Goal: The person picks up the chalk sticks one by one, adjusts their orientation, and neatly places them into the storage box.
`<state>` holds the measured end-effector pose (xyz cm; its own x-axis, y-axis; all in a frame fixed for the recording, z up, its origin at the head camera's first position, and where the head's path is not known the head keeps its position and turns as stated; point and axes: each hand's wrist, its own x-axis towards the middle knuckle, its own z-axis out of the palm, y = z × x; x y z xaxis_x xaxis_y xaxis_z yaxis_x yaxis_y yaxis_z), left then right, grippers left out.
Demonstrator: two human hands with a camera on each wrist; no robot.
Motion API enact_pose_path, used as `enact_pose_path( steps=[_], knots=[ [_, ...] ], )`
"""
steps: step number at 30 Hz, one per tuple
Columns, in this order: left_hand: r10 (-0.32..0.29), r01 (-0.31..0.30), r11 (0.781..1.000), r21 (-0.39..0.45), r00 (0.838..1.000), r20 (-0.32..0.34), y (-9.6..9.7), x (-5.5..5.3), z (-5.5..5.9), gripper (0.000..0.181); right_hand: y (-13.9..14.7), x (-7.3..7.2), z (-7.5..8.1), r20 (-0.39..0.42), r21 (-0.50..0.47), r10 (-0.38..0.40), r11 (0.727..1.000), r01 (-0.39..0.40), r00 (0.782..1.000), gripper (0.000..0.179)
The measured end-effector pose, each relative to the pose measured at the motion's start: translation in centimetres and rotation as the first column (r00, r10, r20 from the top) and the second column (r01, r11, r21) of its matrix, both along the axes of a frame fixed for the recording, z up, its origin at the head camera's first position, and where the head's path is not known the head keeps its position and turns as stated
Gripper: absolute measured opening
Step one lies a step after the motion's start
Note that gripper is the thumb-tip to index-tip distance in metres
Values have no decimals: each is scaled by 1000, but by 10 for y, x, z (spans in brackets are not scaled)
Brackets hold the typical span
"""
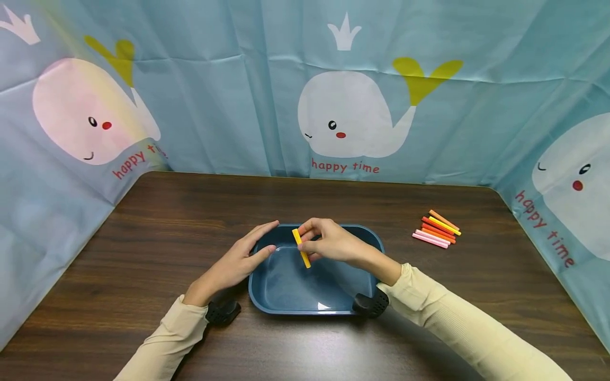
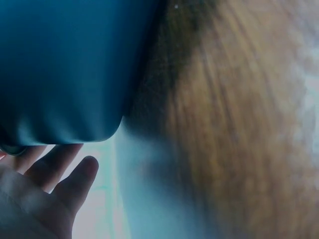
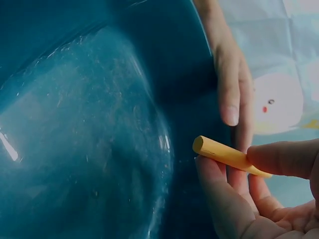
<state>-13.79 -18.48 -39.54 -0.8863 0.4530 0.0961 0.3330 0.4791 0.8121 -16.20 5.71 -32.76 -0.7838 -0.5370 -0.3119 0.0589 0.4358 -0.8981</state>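
Note:
A yellow crayon (image 3: 224, 155), a short straight stick with a flat end, is pinched between the thumb and fingers of my right hand (image 1: 333, 241). That hand holds it tilted above the blue tray (image 1: 276, 296), over its far left part. My left hand (image 1: 240, 259) lies at the tray's left rim, fingers extended and thumb reaching over the edge. In the left wrist view, the fingers of the left hand (image 2: 50, 194) are partly hidden behind the tray's wall. No other thing shows inside the tray.
To the right of the tray, several thin sticks (image 1: 436, 230) in pink, orange, red, yellow and brown lie side by side on the dark wooden table (image 1: 190, 211). A blue curtain (image 1: 214, 106) printed with whales hangs behind and at both sides.

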Motion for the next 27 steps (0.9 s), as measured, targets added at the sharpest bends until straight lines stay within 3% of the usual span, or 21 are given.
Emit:
enact_pose_path(
  steps=[27],
  knots=[
    [-3, 3, 1000, -8, 1000, 28, -1, 1, 3, 59, -32, -6, -16, 244, 29, 19, 999, -27, 970, 27]
  ],
)
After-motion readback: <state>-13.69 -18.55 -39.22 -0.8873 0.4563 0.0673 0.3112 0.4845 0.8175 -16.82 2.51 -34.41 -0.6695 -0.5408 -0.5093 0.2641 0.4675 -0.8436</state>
